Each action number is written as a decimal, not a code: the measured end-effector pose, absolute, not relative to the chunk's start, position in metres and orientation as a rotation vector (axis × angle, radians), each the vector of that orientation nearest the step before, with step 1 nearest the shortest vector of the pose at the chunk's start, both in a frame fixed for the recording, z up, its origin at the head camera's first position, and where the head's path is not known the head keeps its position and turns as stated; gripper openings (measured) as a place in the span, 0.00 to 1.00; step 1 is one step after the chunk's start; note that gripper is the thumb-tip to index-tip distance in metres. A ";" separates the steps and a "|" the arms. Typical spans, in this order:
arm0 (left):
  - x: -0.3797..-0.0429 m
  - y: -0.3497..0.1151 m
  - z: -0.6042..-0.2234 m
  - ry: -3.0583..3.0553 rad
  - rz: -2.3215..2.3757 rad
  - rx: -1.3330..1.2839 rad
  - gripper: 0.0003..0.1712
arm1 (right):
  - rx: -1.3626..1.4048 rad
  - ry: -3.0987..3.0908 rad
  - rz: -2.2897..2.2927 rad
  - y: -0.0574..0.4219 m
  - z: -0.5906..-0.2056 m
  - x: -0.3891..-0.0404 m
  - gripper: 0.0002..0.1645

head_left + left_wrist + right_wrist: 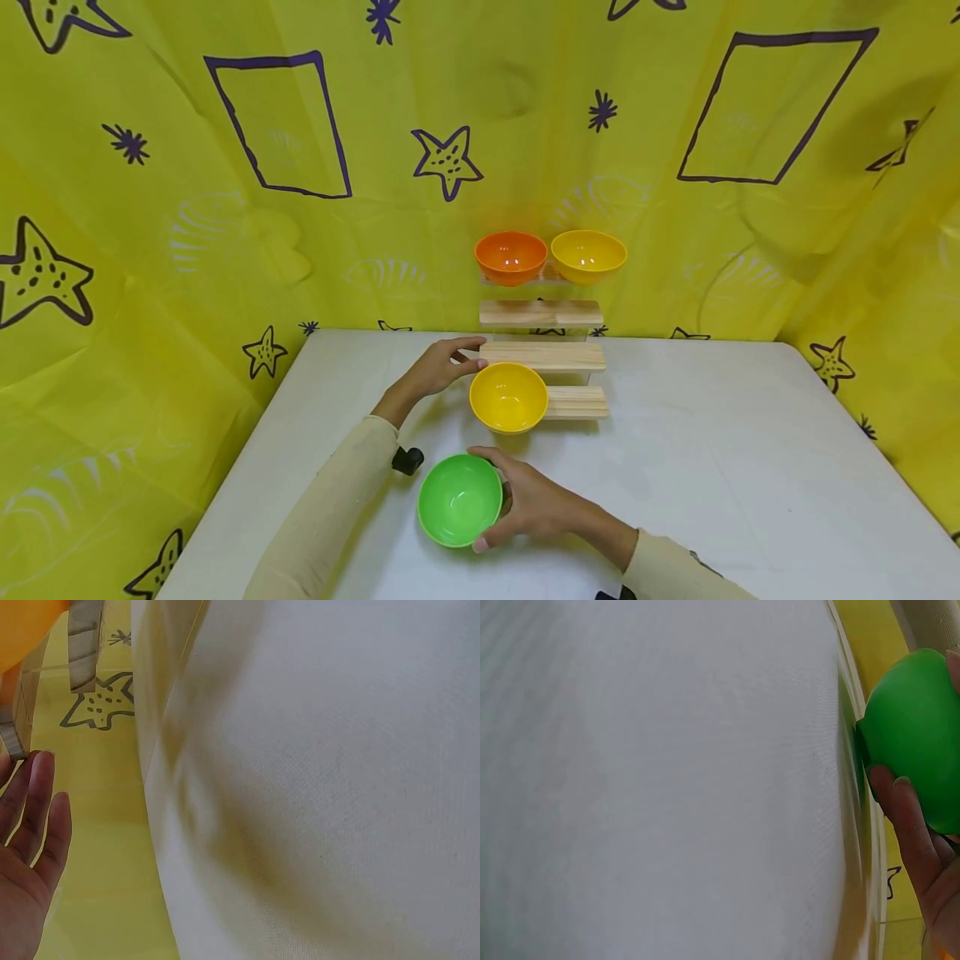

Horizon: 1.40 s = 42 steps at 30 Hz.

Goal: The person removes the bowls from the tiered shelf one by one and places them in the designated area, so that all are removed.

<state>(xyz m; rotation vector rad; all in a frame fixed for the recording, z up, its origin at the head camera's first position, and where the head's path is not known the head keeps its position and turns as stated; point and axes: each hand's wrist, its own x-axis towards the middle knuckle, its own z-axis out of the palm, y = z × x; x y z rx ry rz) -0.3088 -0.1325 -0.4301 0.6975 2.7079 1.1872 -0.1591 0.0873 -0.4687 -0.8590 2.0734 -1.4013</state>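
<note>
Head view: left hand (pixel 441 365) pinches the rack (pixel 542 357) by its left edge; right hand (pixel 536 500) grips the green bowl (pixel 459 500), short of the bottom plank (pixel 577 402). A nudge from either could send the low yellow bowl (pixel 509 398) off that plank's left end; a jolted rack might topple the orange bowl (pixel 511 257).

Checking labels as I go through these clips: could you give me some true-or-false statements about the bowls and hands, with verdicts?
1. The right hand holds the green bowl. True.
2. The orange bowl is on the lowest step. False: the orange bowl is at the top of the wooden rack.
3. In the head view, a yellow bowl stands right of the orange one. True.
4. The left hand is at the rack's right end. False: the left hand is at its left end.
5. A second yellow bowl sits lower on the rack. True.
</note>
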 end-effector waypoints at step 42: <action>-0.306 -0.132 -0.428 2.700 1.195 0.686 0.30 | -0.861 2.146 -1.269 0.099 -0.465 -0.159 0.67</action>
